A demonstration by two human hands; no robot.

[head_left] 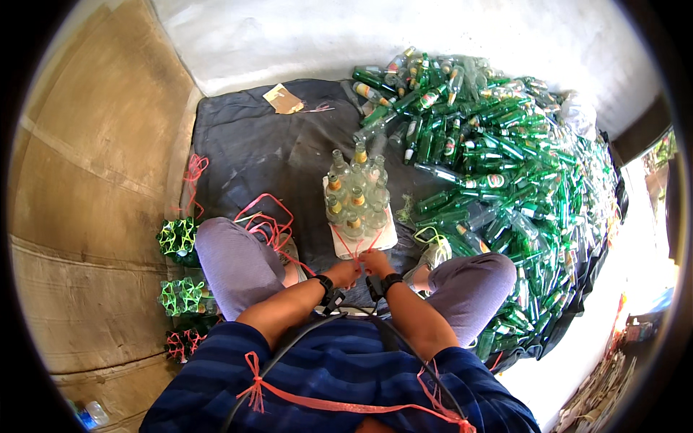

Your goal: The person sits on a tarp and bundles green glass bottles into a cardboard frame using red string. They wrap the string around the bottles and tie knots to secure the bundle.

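Several clear glass bottles (359,196), some with yellow neck labels, stand upright in a tight cluster on a pale slab (388,239) in front of me. Pink plastic string (343,248) comes down from the cluster's near side to my hands. My left hand (344,273) is closed on the string. Beside it, almost touching, my right hand (375,263) pinches the string too. The fingertips are small in the picture, and the way the strands cross between them cannot be made out.
Green and clear bottles (498,159) lie heaped on the right. Loose pink string (271,224) lies by my left foot. On the left sit bottle bundles tied with green (179,296) and pink string (185,343). A torn cardboard piece (283,99) lies on the dark sheet (242,144).
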